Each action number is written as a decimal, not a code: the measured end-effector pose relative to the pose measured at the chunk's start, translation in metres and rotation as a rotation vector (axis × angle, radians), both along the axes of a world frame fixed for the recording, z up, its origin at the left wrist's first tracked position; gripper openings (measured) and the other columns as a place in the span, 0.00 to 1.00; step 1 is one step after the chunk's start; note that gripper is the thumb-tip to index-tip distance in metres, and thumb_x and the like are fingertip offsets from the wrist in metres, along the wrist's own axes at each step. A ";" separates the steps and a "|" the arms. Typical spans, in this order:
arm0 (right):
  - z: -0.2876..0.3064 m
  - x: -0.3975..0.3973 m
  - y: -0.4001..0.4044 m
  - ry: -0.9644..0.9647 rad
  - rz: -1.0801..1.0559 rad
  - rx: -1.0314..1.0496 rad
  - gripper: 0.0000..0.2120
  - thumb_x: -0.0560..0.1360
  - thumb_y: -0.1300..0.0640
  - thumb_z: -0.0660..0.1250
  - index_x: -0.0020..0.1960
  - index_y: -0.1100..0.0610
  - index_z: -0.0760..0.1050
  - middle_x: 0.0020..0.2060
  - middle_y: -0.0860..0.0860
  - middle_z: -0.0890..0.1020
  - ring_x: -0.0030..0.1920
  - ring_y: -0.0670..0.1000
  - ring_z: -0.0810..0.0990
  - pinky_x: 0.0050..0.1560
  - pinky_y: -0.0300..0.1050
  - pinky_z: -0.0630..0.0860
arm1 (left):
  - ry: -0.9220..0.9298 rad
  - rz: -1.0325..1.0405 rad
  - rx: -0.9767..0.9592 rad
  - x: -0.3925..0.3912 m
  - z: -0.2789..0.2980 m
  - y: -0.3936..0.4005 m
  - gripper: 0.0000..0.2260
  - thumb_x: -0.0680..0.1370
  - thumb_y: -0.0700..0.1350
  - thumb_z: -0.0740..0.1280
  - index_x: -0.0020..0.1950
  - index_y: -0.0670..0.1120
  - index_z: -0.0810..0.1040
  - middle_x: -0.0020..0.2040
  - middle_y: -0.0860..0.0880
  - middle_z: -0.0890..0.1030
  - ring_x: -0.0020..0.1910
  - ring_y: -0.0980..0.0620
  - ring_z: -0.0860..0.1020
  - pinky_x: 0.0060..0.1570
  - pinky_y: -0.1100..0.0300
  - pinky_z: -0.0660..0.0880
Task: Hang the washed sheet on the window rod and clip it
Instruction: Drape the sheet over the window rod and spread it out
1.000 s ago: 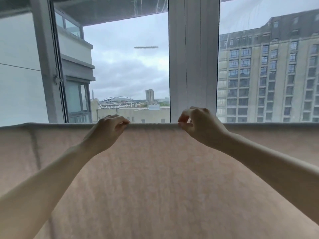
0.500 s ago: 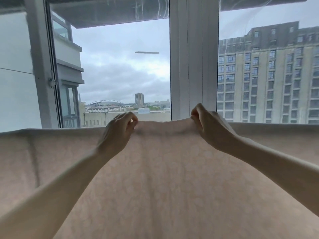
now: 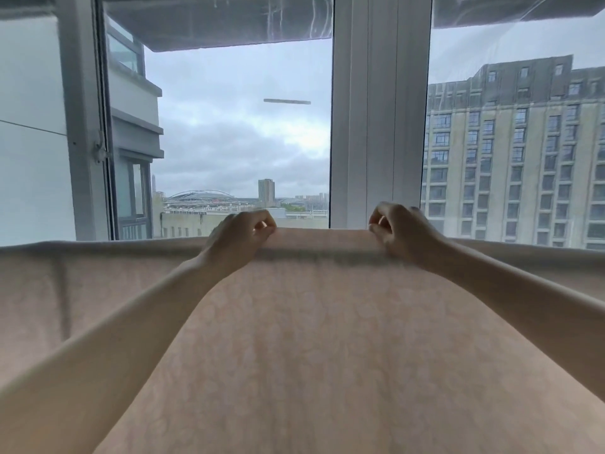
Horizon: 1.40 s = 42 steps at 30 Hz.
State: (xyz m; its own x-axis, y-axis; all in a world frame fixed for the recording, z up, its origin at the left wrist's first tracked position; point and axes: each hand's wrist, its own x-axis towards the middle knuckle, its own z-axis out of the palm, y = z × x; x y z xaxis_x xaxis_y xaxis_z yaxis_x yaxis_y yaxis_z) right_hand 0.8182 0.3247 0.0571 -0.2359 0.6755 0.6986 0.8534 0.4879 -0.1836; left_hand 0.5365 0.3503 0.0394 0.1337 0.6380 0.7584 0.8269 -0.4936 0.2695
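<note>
Head view: both forearms reach forward and up, the left hand [image 3: 240, 235] and right hand [image 3: 401, 229] set apart at the sheet's [image 3: 311, 339] top edge, each with fingers curled closed and pinching the fabric there. Sheet hangs draped across the full width in front of the window [image 3: 235, 132], its top edge level and running on to both sides; the rod beneath it cannot be seen. Upright window post [image 3: 376, 109] stands behind, just beyond the right hand.

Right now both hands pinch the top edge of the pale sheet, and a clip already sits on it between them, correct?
Not quite: the head view shows no clip. The left hand and right hand do pinch the sheet's top edge.
</note>
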 end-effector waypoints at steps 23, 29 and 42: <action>-0.029 -0.036 -0.010 -0.249 0.082 0.105 0.14 0.81 0.50 0.56 0.40 0.54 0.72 0.29 0.47 0.75 0.27 0.47 0.75 0.30 0.43 0.70 | 0.011 0.058 0.043 -0.074 -0.024 -0.030 0.04 0.78 0.40 0.67 0.50 0.45 0.82 0.45 0.51 0.83 0.46 0.54 0.80 0.52 0.59 0.75; -0.035 -0.079 -0.012 -0.295 0.169 0.191 0.10 0.80 0.49 0.58 0.53 0.53 0.74 0.45 0.49 0.80 0.37 0.50 0.80 0.39 0.49 0.80 | 0.026 0.063 -0.027 -0.110 -0.026 -0.034 0.06 0.78 0.43 0.67 0.53 0.47 0.82 0.48 0.55 0.82 0.48 0.59 0.79 0.47 0.76 0.68; -0.036 -0.189 -0.010 -0.232 0.159 0.205 0.11 0.79 0.50 0.62 0.58 0.53 0.76 0.53 0.50 0.79 0.45 0.51 0.81 0.45 0.50 0.80 | 0.143 -0.023 0.026 -0.208 -0.027 -0.021 0.11 0.75 0.42 0.71 0.57 0.46 0.82 0.50 0.55 0.83 0.48 0.59 0.80 0.52 0.74 0.72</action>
State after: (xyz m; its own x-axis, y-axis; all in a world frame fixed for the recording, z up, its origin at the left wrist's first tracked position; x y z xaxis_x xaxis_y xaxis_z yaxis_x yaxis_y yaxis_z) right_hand 0.6291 0.3143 0.0209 -0.4954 0.4684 0.7316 0.7711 0.6249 0.1220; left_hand 0.3285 0.3298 0.0123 0.2561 0.6139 0.7467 0.8441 -0.5185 0.1368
